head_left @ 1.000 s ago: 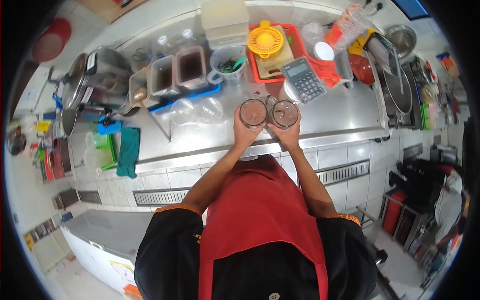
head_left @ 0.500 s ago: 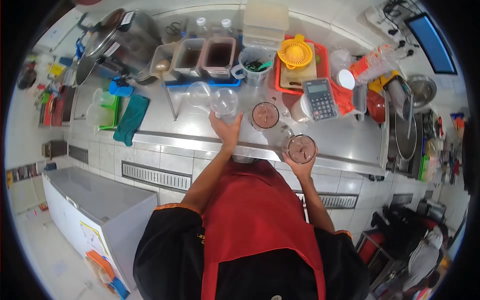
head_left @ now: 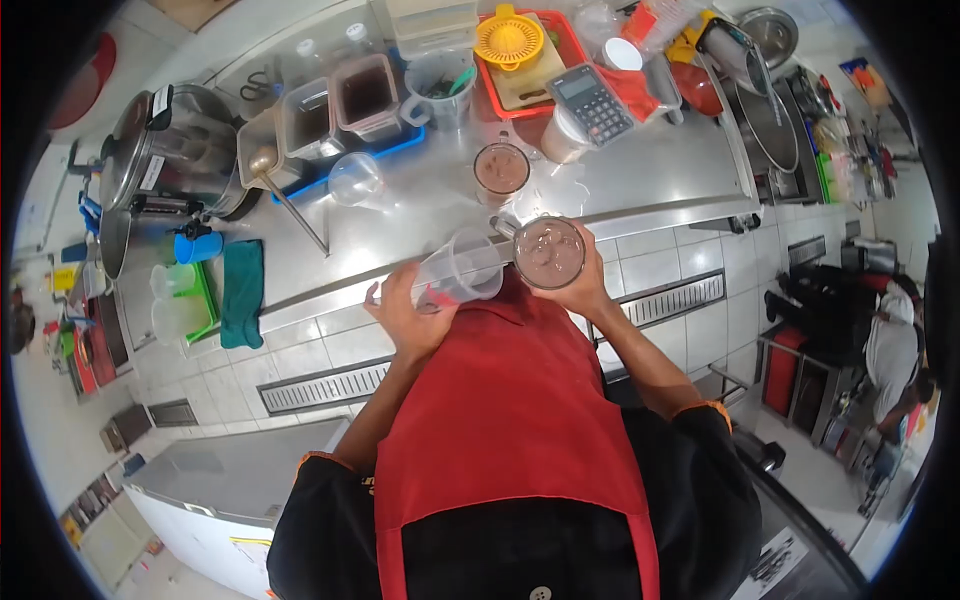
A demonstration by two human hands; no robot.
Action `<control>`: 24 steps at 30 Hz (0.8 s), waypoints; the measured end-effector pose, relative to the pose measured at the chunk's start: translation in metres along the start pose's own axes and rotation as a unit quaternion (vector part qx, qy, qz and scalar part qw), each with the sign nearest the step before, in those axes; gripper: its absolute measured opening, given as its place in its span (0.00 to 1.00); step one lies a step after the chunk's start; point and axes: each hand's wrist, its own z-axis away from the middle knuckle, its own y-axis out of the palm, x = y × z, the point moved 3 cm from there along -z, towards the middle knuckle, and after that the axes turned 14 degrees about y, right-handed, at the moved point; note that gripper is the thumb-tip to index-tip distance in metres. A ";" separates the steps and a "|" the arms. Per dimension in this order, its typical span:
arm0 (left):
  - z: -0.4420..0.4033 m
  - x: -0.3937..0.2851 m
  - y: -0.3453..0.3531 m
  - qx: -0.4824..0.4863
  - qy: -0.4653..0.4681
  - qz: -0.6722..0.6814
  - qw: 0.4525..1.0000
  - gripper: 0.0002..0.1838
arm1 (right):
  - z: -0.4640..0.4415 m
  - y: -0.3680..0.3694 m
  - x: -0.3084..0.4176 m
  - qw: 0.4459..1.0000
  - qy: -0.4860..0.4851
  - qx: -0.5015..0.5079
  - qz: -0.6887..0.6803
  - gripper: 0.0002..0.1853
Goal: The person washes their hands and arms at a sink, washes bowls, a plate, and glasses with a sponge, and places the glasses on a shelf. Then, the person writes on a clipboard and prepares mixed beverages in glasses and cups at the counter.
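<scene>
My left hand [head_left: 410, 315] is wrapped round a clear plastic cup [head_left: 465, 265], which is tilted with its mouth toward the right. In my right hand [head_left: 580, 285] is a glass mug [head_left: 549, 252] of brown iced drink, its handle on the left side. The cup's rim and the mug are close together in front of the red apron, at the counter's front edge. A second mug [head_left: 501, 170] of the same brown drink stands on the steel counter. Another clear plastic cup [head_left: 357, 180] stands further left on the counter.
Tubs of dark liquid [head_left: 364, 97] stand in a blue tray, with a long ladle [head_left: 290, 205] leaning out beside them. Behind the second mug are a calculator [head_left: 592, 103], a yellow citrus juicer [head_left: 508, 40] and a measuring jug [head_left: 440, 90]. A green cloth [head_left: 242, 295] hangs over the counter edge.
My left hand has lifted the clear cup off the counter and brought it toward me, tilting it. My right hand has raised the mug and moved it left, closer to the cup. The view has turned.
</scene>
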 end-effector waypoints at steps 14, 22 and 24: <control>-0.065 0.007 0.063 -0.077 0.092 0.184 0.976 0.41 | -0.023 -0.056 0.125 0.920 -0.014 -0.091 0.381 0.43; -0.082 -0.016 0.080 -0.073 0.090 0.225 0.967 0.39 | -0.026 -0.079 0.148 0.858 -0.047 -0.071 0.506 0.38; -0.081 -0.018 0.089 -0.070 0.090 0.252 0.961 0.39 | -0.027 -0.082 0.151 0.840 -0.064 -0.070 0.535 0.38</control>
